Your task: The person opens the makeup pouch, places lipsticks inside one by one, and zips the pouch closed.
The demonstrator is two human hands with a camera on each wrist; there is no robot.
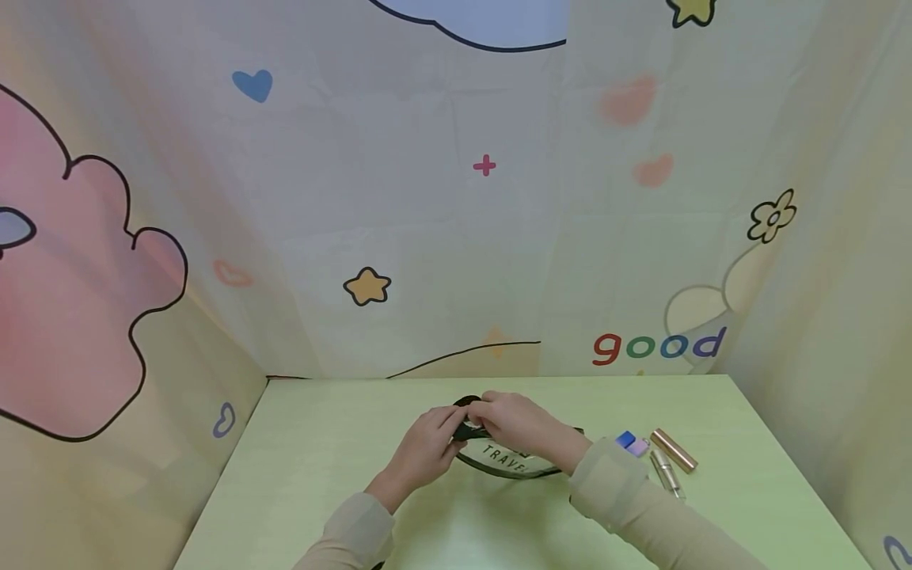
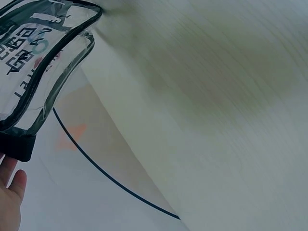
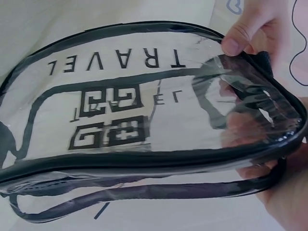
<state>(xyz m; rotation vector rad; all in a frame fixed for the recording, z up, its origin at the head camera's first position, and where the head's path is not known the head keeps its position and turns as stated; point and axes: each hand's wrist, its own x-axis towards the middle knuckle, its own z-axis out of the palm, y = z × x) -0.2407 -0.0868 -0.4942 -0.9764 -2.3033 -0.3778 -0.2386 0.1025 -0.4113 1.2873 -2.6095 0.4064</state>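
A clear travel bag [image 1: 492, 458] with black trim and the word TRAVEL on its side is held up over the table. My left hand [image 1: 430, 445] pinches its left end, and in the right wrist view the thumb presses the edge beside a black tab. My right hand [image 1: 516, 419] reaches across the bag with bent fingers gripping the same end. The right wrist view shows this hand partly through the clear plastic. In the left wrist view the bag [image 2: 29, 57] fills the upper left corner, with a few fingers [image 2: 10, 192] below its black tab.
On the pale table [image 1: 285, 475], right of the bag, lie a copper-coloured tube [image 1: 674, 451], a slim silvery tube [image 1: 666, 475], and small blue and lilac pieces [image 1: 632, 444]. A printed cloth [image 1: 442, 198] hangs behind and along the sides.
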